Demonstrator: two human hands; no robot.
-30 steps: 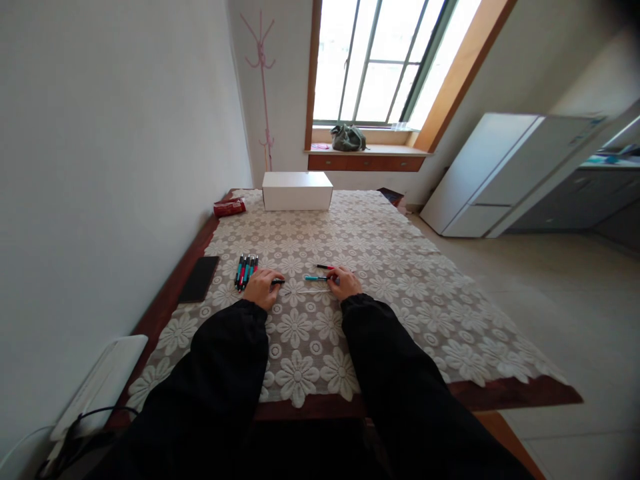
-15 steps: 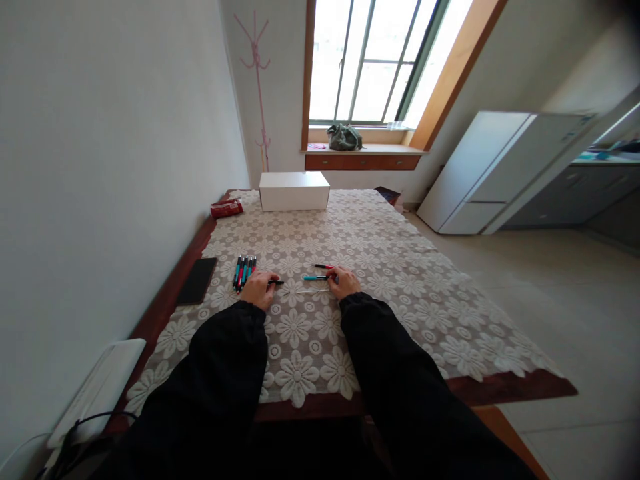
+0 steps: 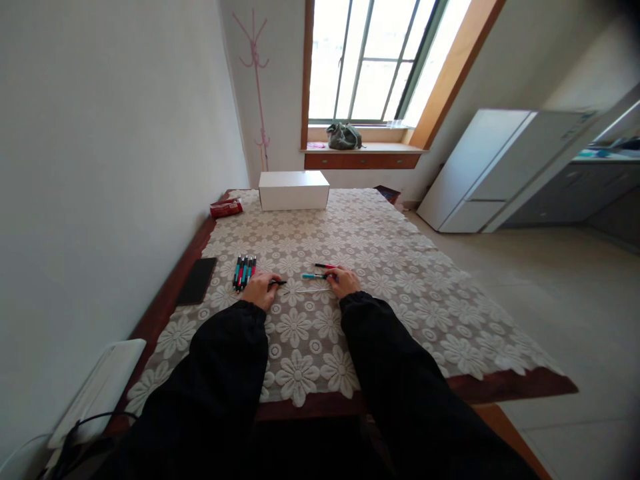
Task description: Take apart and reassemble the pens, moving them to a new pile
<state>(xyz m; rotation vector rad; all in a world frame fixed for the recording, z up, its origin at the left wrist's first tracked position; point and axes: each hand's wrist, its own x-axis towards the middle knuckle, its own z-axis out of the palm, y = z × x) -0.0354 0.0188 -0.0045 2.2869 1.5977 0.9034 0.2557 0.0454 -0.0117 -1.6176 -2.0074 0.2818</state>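
Observation:
Between the fingertips of my left hand [image 3: 261,291] is a small black pen part [image 3: 279,283], its dark tip pointing right. My right hand [image 3: 344,283] is closed on a teal pen barrel [image 3: 314,276], which sticks out to the left just above the cloth. Past the right fingers lies a red and black pen piece [image 3: 326,266]. A thin pale stick [image 3: 314,290], perhaps a refill, rests between the hands, with its right end near the right fingers. Several teal, red and black pens [image 3: 245,271] lie side by side beyond my left hand.
A black flat tablet-like object [image 3: 197,281] lies at the left. At the far end are a white box [image 3: 294,191] and a red packet [image 3: 227,208]. The lace tablecloth [image 3: 296,377] covers the table. A white device with cables [image 3: 100,390] stands near the left wall.
The black part in my left hand has shifted slightly to the right. The teal barrel in my right hand has moved a little left and up. Otherwise the table looks the same.

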